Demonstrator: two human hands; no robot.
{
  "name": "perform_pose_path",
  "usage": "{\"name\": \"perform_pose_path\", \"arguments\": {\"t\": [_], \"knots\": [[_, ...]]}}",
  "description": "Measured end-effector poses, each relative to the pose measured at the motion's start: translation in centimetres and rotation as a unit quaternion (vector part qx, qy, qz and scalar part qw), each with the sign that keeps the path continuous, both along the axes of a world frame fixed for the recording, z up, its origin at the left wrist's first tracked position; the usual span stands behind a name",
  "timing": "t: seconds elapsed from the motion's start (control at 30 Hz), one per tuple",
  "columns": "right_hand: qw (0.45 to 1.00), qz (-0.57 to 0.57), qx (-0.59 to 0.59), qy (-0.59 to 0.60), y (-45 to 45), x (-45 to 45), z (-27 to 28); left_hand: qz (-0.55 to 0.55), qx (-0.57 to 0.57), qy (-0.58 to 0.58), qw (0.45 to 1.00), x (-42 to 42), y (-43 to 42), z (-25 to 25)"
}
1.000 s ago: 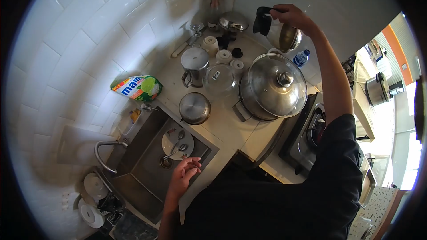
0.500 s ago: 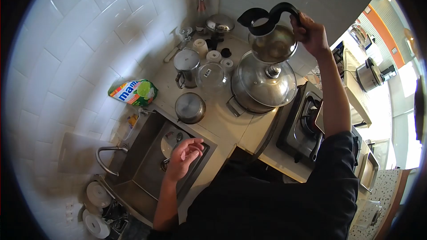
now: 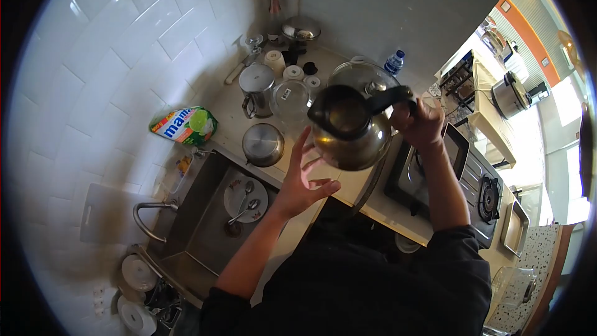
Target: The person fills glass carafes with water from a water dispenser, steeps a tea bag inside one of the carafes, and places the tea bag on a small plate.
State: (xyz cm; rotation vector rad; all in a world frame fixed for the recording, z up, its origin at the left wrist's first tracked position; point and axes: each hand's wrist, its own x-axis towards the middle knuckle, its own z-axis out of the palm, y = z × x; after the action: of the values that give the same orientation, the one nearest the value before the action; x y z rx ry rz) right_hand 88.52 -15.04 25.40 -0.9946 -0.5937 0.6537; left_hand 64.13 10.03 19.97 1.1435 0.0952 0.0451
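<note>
My right hand [image 3: 423,123] grips the black handle of a glass coffee pot [image 3: 367,149], which is held up above the counter. The pot has a black spouted collar, and its glass looks brownish. My left hand [image 3: 303,188] is close to the pot's left side, fingers spread; whether a fingertip touches the glass I cannot tell. Behind the pot, a large cooking pot's glass lid [image 3: 354,74] is partly hidden. An upturned small metal pot [image 3: 263,145] sits left of my left hand. Below it, the sink [image 3: 211,239] contains a plate [image 3: 235,198] with two spoons on it.
A curved faucet [image 3: 146,221] leans over the sink beside a detergent pouch [image 3: 185,124]. A metal jug [image 3: 257,84], a clear glass dish [image 3: 290,102] and several cups stand at the back. To the right are a gas stove [image 3: 488,199] and a water bottle [image 3: 394,62].
The coffee pot came down and nearer to me in my right hand, away from above the large pot's lid. My left hand rose from over the sink toward it, its fingers spreading.
</note>
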Motion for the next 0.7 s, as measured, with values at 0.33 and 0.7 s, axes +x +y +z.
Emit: {"name": "perform_pose_path", "arguments": {"t": [0.33,0.7], "knots": [[0.993,0.058,-0.066,0.083,0.9,-7.9,-4.7,0.018,-0.158,-0.015,0.987,-1.4,-0.3,-6.0],[0.947,0.036,-0.321,-0.002,1.1,-12.3,-5.5,0.03,-0.07,0.02,0.997,-4.4,0.7,-10.7]]}}
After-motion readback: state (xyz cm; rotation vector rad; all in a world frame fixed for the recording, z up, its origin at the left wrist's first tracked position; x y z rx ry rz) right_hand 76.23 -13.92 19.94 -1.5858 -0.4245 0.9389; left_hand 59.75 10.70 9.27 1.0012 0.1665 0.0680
